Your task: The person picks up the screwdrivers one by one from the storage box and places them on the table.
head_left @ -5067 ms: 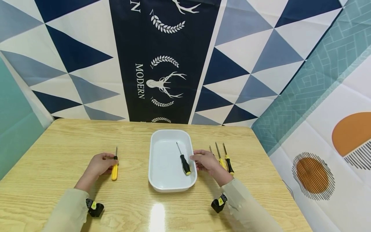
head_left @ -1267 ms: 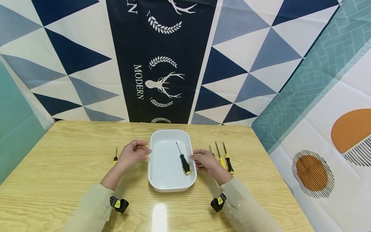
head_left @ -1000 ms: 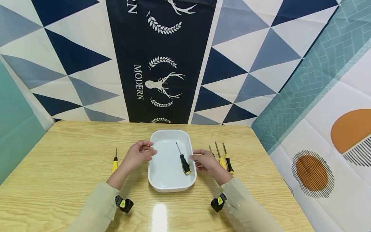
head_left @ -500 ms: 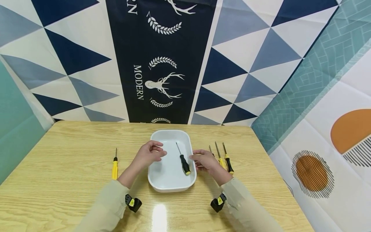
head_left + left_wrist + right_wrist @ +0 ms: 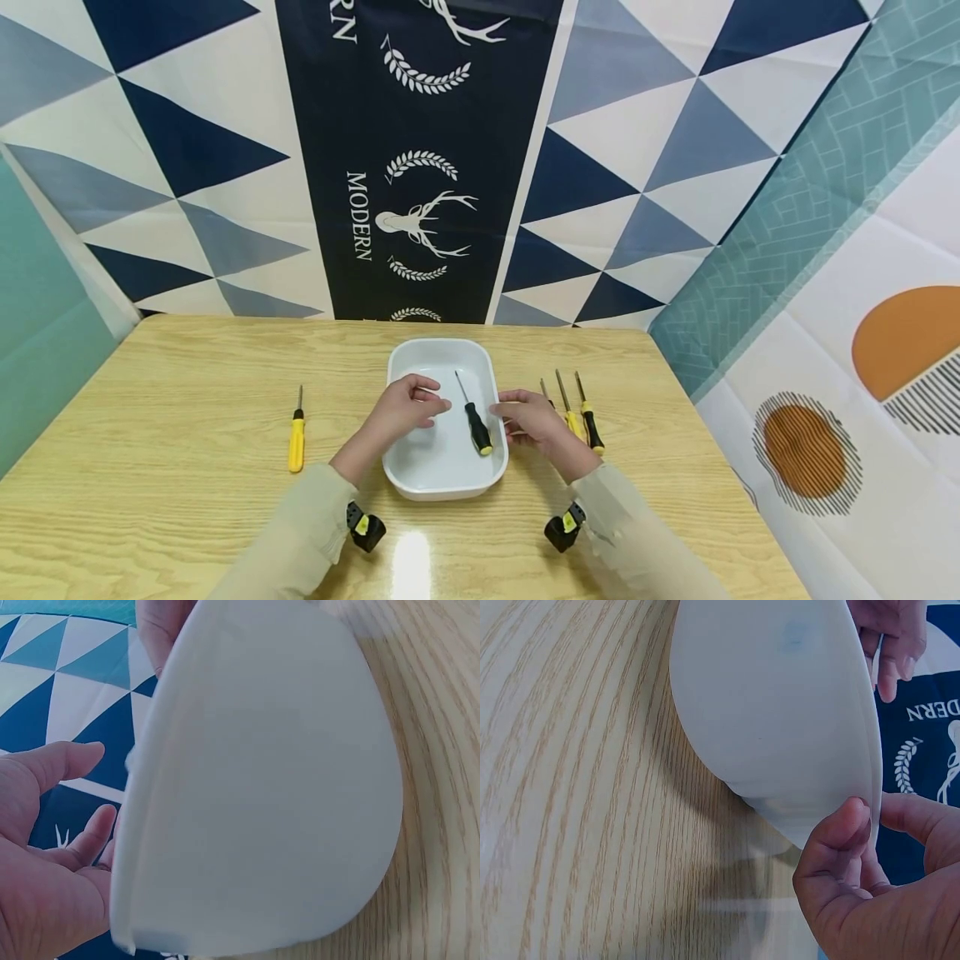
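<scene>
A white tray (image 5: 435, 481) stands mid-table in the head view. Inside lies a black screwdriver with a yellow butt end (image 5: 477, 429), its tip pointing away. Over the left half of the tray hovers my left hand (image 5: 408, 408), fingers loosely bent with nothing in them; the left wrist view shows its thumb and fingers (image 5: 88, 838) apart beyond the rim. My right hand (image 5: 531, 421) pinches the tray's right rim between thumb and fingers, as the right wrist view confirms. To the left on the table lies a yellow screwdriver (image 5: 297, 446), touched by neither hand.
Right of the tray lie a yellow screwdriver (image 5: 573, 423), a black-and-yellow screwdriver (image 5: 592, 432) and a third screwdriver (image 5: 548, 393) partly hidden by my right hand. The wooden table (image 5: 202, 383) ends at a patterned wall cloth (image 5: 420, 275).
My left hand has let go of the yellow screwdriver on the left and moved right, over the tray's rim to above its inside. My right hand has stayed on the tray's right rim.
</scene>
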A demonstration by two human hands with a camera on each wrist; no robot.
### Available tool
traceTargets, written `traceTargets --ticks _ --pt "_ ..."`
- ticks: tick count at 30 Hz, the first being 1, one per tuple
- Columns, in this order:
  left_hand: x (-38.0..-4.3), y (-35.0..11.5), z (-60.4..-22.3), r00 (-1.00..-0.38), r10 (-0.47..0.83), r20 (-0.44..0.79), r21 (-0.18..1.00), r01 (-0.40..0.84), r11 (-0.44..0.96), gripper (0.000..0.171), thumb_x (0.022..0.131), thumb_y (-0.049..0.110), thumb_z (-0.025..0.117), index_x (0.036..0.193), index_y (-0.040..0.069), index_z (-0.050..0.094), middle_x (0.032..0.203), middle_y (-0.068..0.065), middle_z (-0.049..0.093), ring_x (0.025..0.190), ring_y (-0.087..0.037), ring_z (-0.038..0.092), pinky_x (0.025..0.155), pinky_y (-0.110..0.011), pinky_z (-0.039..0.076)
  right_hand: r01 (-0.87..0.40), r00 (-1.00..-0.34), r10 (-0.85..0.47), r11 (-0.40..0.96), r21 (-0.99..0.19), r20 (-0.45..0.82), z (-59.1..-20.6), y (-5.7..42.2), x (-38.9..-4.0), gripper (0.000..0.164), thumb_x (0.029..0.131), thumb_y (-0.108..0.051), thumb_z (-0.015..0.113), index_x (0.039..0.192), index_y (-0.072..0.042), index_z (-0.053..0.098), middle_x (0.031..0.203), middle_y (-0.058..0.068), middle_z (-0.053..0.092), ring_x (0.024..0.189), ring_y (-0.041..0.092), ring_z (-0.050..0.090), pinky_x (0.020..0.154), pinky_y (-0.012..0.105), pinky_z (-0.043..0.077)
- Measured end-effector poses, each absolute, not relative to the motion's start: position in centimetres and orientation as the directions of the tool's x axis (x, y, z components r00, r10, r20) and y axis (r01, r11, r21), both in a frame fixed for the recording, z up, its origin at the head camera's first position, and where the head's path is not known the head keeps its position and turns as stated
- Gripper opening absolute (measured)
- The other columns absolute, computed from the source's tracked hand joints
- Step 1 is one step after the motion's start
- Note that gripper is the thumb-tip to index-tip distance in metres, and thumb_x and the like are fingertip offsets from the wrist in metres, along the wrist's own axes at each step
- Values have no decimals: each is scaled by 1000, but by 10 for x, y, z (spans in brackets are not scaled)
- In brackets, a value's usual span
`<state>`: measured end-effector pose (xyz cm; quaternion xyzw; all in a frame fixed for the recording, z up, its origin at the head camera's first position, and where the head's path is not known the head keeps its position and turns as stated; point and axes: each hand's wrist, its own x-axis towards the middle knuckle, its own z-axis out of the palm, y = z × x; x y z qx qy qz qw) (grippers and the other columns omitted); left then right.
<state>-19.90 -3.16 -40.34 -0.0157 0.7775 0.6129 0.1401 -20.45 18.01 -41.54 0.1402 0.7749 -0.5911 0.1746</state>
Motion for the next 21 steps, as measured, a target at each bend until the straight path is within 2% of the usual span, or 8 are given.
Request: traceTargets --ticks 8,21 --pt "-200 -24 -405 -950 165 -265 935 -212 285 44 82 19 72 118 1 55 101 -12 61 90 -27 63 71 -29 58 421 -901 8 258 -870 -434 -417 180 -205 37 88 -16 63 122 -3 55 74 4 60 56 11 53 50 22 46" --pt "-202 -11 -413 -948 159 -277 888 -190 418 43 81 23 71 115 2 56 95 -10 63 76 -25 65 69 -34 55 427 -897 -2 253 -868 -442 -416 179 -204 37 88 -16 63 122 -3 55 73 4 60 54 10 52 51 22 46"
